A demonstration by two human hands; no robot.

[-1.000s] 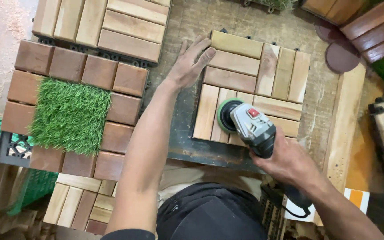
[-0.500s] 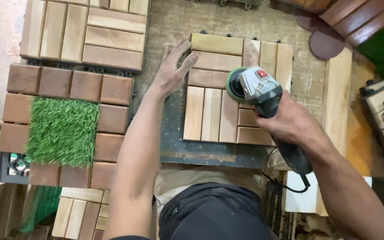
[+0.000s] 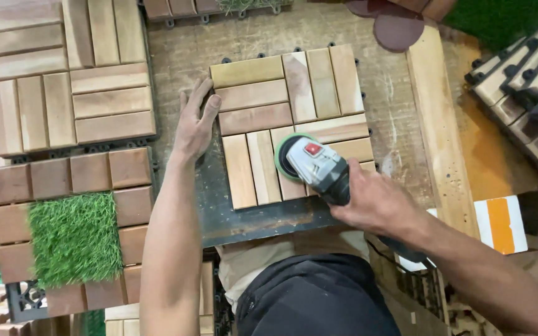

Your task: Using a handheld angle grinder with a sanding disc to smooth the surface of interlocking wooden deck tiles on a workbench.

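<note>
The person's right hand (image 3: 375,202) is gripping a grey handheld disc sander (image 3: 316,165), its green-rimmed pad resting on a square slatted pale wooden deck tile (image 3: 287,99). The left hand (image 3: 195,121) is pressing flat beside the tile's left edge on the worn tabletop (image 3: 182,50).

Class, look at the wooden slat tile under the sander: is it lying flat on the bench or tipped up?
Flat. The wooden tile lies slats-up on the workbench; the left hand presses its edge and the sander rests on top.
</note>
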